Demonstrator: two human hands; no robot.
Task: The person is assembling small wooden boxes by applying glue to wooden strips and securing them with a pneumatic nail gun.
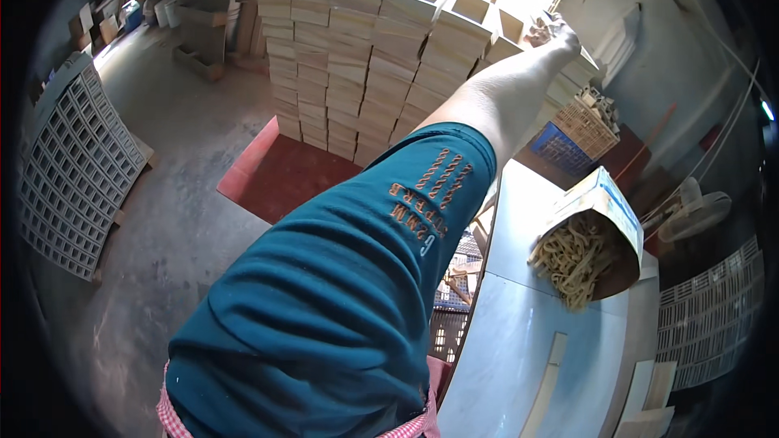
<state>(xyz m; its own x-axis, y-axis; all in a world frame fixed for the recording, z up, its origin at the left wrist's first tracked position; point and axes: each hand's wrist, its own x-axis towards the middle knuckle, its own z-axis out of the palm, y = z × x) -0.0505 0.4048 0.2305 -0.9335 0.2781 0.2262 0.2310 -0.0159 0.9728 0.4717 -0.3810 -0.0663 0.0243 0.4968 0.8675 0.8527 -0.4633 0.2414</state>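
Note:
My left arm, in a teal printed sleeve, stretches up and to the right across the view. At its far end my left hand is at the right end of a tall stack of pale wooden boxes. Its bent fingers close at the rim of an open-topped wooden box there; glare from the window blurs the exact grip. The top boxes face upward with open hollows, packed side by side in several layers. My right hand is out of view.
Right of my arm runs a pale blue-grey tabletop with a tipped carton spilling tan cord-like strands and a thin wooden strip. Beyond are crates and a fan. A lattice panel leans at left; a red board lies below the stack.

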